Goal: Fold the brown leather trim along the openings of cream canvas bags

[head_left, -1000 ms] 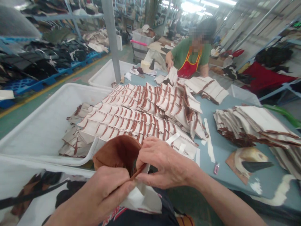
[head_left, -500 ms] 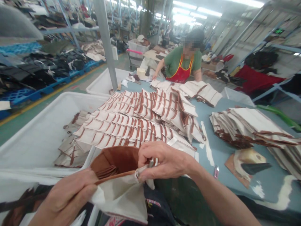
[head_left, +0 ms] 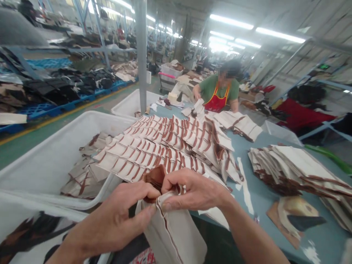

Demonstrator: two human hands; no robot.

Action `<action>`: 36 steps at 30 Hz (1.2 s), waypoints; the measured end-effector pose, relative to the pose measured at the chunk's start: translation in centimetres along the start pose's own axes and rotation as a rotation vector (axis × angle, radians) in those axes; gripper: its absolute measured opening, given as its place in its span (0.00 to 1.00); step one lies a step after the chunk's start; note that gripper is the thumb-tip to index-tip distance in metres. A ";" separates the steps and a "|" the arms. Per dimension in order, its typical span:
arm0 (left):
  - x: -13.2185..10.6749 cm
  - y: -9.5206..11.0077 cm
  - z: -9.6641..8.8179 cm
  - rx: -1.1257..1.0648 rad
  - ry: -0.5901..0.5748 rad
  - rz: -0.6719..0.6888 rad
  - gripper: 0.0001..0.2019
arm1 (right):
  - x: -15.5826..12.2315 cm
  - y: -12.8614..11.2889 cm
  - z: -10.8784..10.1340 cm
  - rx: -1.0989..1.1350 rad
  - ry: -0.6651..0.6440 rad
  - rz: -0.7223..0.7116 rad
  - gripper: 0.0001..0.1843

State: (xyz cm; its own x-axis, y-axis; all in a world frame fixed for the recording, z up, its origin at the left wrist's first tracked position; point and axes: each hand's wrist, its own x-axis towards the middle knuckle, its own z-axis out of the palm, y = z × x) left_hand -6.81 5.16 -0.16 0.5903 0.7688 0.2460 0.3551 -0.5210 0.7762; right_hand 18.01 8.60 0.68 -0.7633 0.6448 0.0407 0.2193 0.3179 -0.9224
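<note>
white bin (head_left: pixel 52 150) at far l, then left hand (head_left: pixel 118 209): thumb + forefinger pinched tight on the top edge of the cloth bag (head_left: pixel 178 234), l of its seam (head_left: pixel 169 229). bag's held up off the bench (head_left: pixel 242 143), just in front of its near edge, cream side out, brown lining showing at the mouth. right hand (head_left: pixel 195 190) next, thumb + forefinger closed on same edge, r of seam. to do it well, i'd say: line up both edges at the seam, pinch close to it w/ even pull, lining flat, no puckers. writing: red print (head_left: pixel 145 256) on dark cloth below bag, partly cut off, can't read; co-worker's red apron (head_left: pixel 218 99) has faint marks, too blurry. no brand legible.
</note>
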 end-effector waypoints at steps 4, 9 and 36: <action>0.5 0.4 -0.3 -0.017 -0.021 0.011 0.13 | -0.1 0.2 0.5 0.019 0.031 0.034 0.20; 0.8 1.2 -0.4 -0.057 -0.033 0.005 0.14 | -0.2 -0.3 1.6 -0.006 0.137 -0.047 0.14; -0.6 0.3 -0.3 -0.025 -0.084 -0.276 0.13 | 0.9 -0.1 3.0 -0.203 0.220 -0.025 0.03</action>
State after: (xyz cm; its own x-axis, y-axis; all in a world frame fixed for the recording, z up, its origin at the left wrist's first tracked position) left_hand -7.30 4.65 0.14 0.5320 0.8464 -0.0244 0.4930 -0.2862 0.8216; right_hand 15.49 7.00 -0.35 -0.6245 0.7633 0.1652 0.3360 0.4535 -0.8255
